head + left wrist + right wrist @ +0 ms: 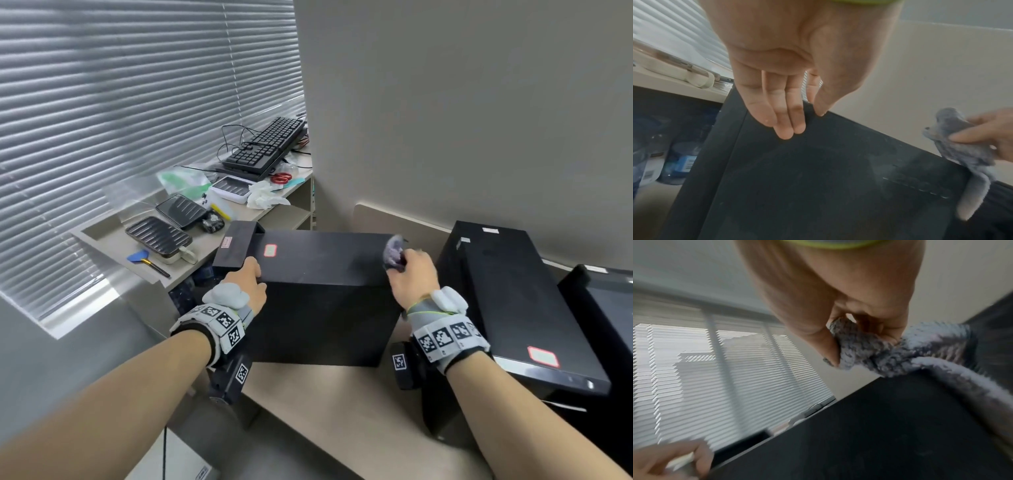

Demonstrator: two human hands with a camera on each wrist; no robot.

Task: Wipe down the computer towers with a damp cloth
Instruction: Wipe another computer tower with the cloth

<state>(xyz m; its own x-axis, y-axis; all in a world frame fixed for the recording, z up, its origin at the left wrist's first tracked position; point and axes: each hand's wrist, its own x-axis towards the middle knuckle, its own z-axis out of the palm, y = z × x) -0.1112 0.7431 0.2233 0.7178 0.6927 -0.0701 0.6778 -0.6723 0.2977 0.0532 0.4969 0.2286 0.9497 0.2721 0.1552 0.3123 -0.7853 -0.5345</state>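
Note:
A black computer tower (pixel 325 274) stands on the beige desk (pixel 342 411) in front of me. My left hand (pixel 251 274) rests at its near left top edge: thumb on the edge, straight fingers (pixel 785 116) flat down the side panel (pixel 818 186). My right hand (pixel 407 270) grips a bunched grey cloth (pixel 394 251) at the right end of the tower's top. The right wrist view is blurred; the cloth (pixel 869 350) is wadded in the fingers, and a tail of the cloth (pixel 962 146) hangs over the tower's edge. A second black tower (pixel 513 301) stands to the right.
A third dark case (pixel 603 301) sits at the far right. Left of the tower, a low shelf under the window blinds holds keyboards (pixel 270 147), dark trays (pixel 157 236), red scissors (pixel 281 177) and crumpled tissue (pixel 263 195). Water bottles (pixel 680 162) stand below it. A wall rises close behind.

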